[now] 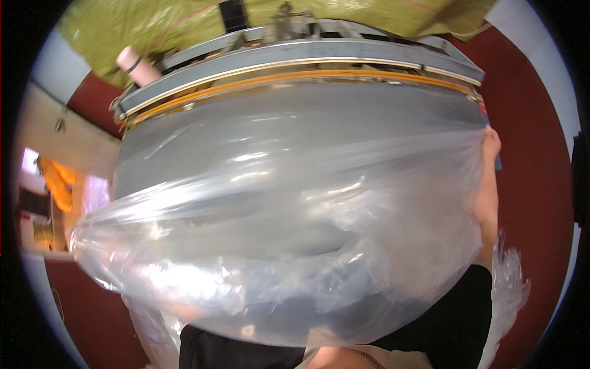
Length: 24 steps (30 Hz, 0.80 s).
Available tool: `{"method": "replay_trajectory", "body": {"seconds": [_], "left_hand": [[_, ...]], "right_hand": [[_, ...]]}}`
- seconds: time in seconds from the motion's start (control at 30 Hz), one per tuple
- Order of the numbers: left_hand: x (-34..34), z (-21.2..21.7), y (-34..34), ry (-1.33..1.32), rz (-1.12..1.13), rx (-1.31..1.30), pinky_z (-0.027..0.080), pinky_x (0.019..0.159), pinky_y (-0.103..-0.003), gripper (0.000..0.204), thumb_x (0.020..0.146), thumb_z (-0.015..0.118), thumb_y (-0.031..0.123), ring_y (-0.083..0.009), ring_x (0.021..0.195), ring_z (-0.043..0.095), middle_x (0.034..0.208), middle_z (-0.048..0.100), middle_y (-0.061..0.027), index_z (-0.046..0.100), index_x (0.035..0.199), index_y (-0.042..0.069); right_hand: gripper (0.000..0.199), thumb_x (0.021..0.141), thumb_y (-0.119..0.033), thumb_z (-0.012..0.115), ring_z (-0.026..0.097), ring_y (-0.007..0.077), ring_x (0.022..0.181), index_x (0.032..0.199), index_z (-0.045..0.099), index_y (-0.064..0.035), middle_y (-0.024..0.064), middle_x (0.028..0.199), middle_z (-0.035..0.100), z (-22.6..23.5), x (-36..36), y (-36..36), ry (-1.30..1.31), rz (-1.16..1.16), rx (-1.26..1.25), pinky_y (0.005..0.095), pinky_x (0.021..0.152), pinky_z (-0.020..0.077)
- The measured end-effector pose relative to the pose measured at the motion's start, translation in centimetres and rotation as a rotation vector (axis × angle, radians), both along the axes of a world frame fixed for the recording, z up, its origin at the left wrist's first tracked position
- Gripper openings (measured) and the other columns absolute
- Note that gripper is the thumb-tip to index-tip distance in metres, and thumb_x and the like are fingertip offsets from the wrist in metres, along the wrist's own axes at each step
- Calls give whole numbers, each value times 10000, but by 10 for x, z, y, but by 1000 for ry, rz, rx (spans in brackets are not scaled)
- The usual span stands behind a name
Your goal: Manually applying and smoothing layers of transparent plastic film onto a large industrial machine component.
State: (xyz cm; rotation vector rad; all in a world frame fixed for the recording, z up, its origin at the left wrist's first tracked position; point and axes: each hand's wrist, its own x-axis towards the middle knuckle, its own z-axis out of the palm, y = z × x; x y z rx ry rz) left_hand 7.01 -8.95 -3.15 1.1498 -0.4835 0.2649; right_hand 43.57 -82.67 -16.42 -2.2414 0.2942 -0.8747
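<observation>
A wide sheet of clear plastic film (393,203) is stretched across in front of me, creased and shiny, over a flat grey surface (295,111). At the right, my right hand (490,144) is closed on the film's edge, arm extended. Folds of film converge at the far left, where little of my left hand (73,238) shows; it appears closed on the gathered film there. My left forearm is blurred behind the plastic. The near part of the film sags toward my body, over my dark sleeves.
Along the far side of the grey surface runs a grey metal frame (319,50) with an orange strip (295,77). A pink roll (138,66) stands at its left end. Behind lies a yellow-green tarp (369,15). Loose film (509,289) hangs at the right, above dark red floor (531,203).
</observation>
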Motion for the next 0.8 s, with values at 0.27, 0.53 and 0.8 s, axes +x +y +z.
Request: {"method": "replay_trajectory", "body": {"seconds": [0.27,0.53,0.8], "left_hand": [[-94,14,178,121,807,-316,397,834,-322,362,845,520,221,-153,928,513,1040,570,-74,495,1132,3],[-22,92,267,317,1872,1385,416,533,-294,182,865,480,214,-139,577,526,690,576,-23,567,840,56],[94,58,66,-139,518,1563,263,989,-411,490,701,564,55,-289,1228,301,1266,398,-140,452,1177,40]], "right_hand": [[363,832,-354,517,521,134,750,907,602,-9,49,802,603,-15,23,-30,84,-29,-67,283,706,413],[445,848,-422,443,561,285,827,962,572,-12,140,897,609,-1,18,7,135,-164,-198,343,746,414],[399,853,-403,435,555,329,842,940,564,-36,169,892,591,1,5,0,133,-215,-271,382,721,417]]}}
